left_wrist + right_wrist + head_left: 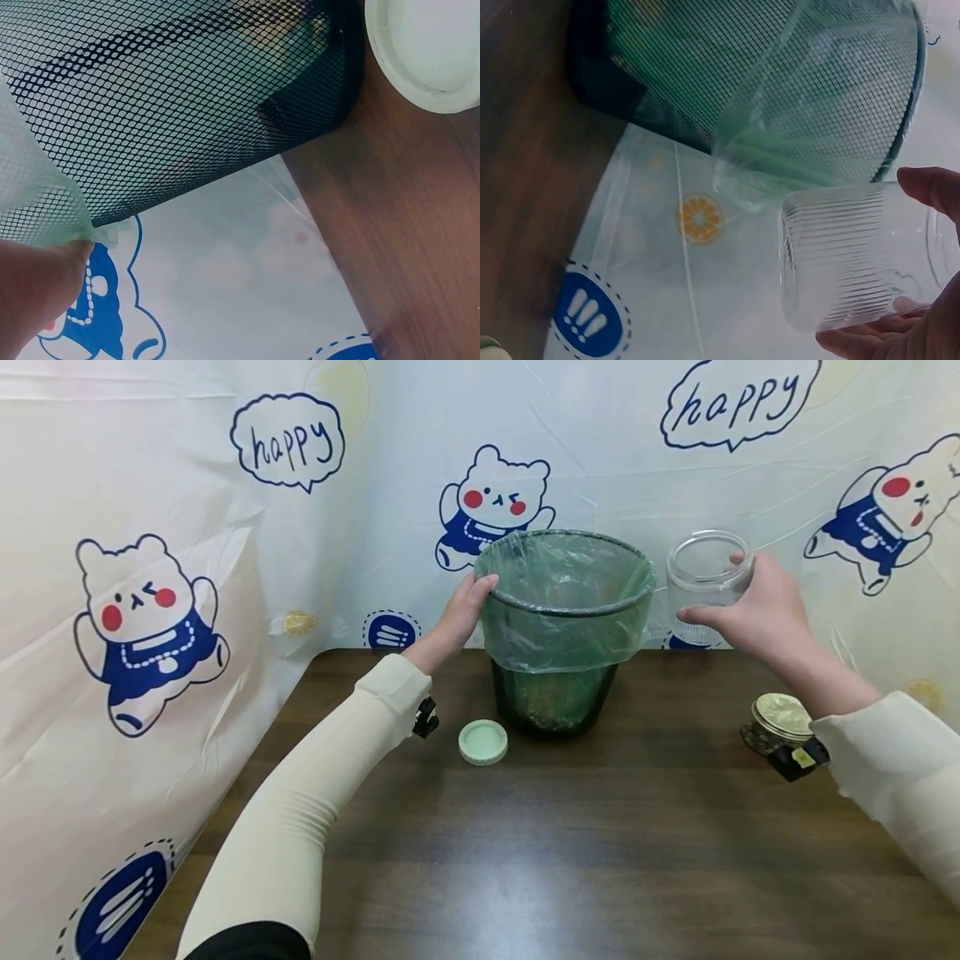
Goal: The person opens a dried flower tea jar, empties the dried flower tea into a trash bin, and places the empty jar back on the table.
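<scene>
A dark mesh waste bin [555, 702] stands at the back of the table, lined with a thin green plastic bag [566, 639] folded over its rim. My left hand [465, 610] grips the bin's left rim through the bag; in the left wrist view its thumb [45, 277] shows at the bag's edge. Right of the bin, my right hand [772, 614] holds a clear ribbed jar [705, 572] upright above the table, thumb and fingers around its sides. No lid is on this jar. The right wrist view shows the jar's base close to the bag.
A pale green round lid [483, 743] lies on the brown table [555, 827] in front of the bin. Below my right wrist sits a low container with a gold top [783, 714]. A printed white sheet [390, 485] hangs behind the table and along its left side.
</scene>
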`<state>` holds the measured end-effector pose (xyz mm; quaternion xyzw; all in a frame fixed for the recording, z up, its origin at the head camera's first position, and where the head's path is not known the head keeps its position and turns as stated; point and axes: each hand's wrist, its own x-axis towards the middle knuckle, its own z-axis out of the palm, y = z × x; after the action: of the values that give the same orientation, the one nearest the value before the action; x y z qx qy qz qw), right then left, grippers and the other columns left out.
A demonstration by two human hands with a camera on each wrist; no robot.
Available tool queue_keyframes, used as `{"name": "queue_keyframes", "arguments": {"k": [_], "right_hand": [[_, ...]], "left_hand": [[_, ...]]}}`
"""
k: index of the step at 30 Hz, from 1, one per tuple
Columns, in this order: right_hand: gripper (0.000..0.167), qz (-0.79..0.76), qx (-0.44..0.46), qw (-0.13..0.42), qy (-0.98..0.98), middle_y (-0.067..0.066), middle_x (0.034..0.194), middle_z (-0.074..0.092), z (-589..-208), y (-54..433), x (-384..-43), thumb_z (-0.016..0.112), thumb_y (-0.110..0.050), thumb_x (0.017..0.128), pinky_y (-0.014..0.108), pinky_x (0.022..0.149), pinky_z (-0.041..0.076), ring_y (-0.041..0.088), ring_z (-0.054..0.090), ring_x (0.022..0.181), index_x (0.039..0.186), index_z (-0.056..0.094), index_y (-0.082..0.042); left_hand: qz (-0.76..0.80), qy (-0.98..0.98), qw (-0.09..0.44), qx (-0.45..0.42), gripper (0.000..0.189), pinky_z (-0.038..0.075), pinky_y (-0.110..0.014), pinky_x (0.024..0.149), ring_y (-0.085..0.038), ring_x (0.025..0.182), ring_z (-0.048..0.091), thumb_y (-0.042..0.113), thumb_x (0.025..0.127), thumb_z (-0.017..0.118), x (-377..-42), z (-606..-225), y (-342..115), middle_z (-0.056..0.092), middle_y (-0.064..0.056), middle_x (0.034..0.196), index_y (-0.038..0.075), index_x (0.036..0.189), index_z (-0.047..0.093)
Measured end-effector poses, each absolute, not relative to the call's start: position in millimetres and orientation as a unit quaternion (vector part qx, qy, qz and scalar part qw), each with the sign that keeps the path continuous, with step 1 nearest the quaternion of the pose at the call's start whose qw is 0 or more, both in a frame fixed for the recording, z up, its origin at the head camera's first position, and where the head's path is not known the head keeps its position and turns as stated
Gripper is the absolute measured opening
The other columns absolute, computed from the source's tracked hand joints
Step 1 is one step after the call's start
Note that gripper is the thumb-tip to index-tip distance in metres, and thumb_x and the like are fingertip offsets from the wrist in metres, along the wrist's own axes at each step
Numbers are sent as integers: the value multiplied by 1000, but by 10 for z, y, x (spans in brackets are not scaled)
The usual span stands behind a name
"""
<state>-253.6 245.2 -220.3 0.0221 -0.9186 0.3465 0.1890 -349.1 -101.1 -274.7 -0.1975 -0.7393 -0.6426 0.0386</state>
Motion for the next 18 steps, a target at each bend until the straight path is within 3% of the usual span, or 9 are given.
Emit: {"name": "queue_keyframes", "arguments": {"k": [4,18], "right_hand": [[91,358,29,177,-916,31,130,45,-2320,2451,-2520,83,-33,76,53,93,34,42,42,115,139,34,11],[81,371,55,128,-918,28,126,48,-2730,2448,-2403,83,-32,76,52,90,36,40,44,114,133,42,8]], "left_hand": [[-639,-746,36,-186,50,33,-34,103,-17,118,45,35,100,40,-3484,-2750,-1019,47,-12,130,3,138,38],[-640,-743,37,-193,49,33,-34,103,-19,118,45,32,101,39,-3482,-2740,-1009,48,-14,129,0,138,38]]}}
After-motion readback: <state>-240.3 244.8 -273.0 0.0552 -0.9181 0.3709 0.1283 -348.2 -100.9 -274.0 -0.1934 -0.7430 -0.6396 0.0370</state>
